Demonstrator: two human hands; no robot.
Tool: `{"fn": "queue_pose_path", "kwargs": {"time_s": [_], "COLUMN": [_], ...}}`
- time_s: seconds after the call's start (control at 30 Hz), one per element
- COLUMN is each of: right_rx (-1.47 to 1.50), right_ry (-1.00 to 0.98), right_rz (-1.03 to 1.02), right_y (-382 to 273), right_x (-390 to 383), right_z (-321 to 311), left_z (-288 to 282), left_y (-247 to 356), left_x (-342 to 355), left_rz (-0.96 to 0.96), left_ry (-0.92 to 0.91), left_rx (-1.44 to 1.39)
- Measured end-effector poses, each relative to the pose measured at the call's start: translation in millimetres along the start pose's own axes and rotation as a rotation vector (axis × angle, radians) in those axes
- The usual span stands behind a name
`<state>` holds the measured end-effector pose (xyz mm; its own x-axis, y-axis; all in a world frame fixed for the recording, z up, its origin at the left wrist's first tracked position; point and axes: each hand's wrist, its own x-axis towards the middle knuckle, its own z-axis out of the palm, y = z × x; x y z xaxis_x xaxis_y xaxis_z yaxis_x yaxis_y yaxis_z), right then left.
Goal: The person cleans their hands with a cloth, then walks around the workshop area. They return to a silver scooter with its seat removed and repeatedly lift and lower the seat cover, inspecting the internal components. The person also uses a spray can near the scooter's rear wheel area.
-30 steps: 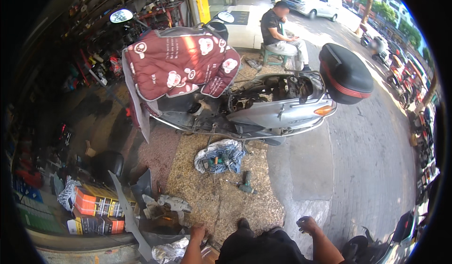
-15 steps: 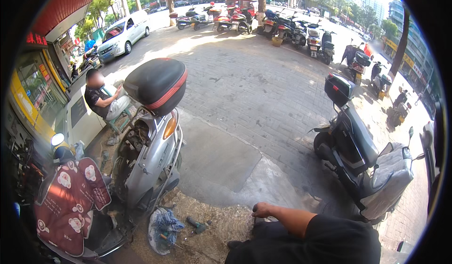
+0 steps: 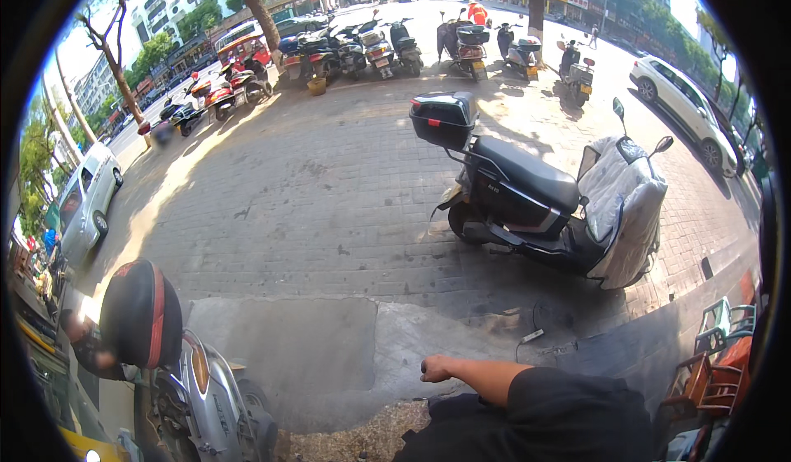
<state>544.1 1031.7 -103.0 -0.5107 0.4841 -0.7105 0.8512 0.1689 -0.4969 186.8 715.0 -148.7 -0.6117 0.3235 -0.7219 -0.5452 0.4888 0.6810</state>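
The view has swung from the silver scooter [image 3: 221, 408] toward the black scooter [image 3: 527, 194]; the right hand [image 3: 435, 369] touches neither, its grip impossible to tell; left hand unseen.

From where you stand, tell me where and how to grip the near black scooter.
Best, I think, by the rail beside the seat's rear, coming from the near side with the right hand: the scooter stands broadside to you, top box to the left, and that slim bar runs along the side facing you.
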Motion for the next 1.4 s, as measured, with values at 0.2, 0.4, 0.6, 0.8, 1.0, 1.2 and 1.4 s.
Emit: {"fn": "queue_pose_path", "kwargs": {"time_s": [0.2,0.4,0.6,0.8,1.0,1.2,1.4], "right_rx": [0.108,0.304,0.531,0.693,0.785,0.725,0.592], "right_ry": [0.225,0.126,0.252,0.373,0.313,0.329,0.359], "right_rz": [0.055,0.358,0.563,0.592,0.673,0.636,0.532], "right_y": [77,116,114,108,116,141,136], "right_x": [25,4,10,53,120,233,340], "right_z": [-34,-58,-91,-143,-193,-300,-457], "left_z": [102,134,138,243,360,421,478], "left_y": [72,83,118,221,336,343,346], "left_x": [33,70,120,248,332,412,468], "left_rz": [0.036,-0.068,-0.094,-0.072,0.122,0.026,-0.299], "left_ry": [-0.129,-0.162,-0.204,-0.245,-0.323,-0.246,-0.322], "left_rx": [0.199,0.342,0.433,0.613,0.506,0.436,0.673]}}
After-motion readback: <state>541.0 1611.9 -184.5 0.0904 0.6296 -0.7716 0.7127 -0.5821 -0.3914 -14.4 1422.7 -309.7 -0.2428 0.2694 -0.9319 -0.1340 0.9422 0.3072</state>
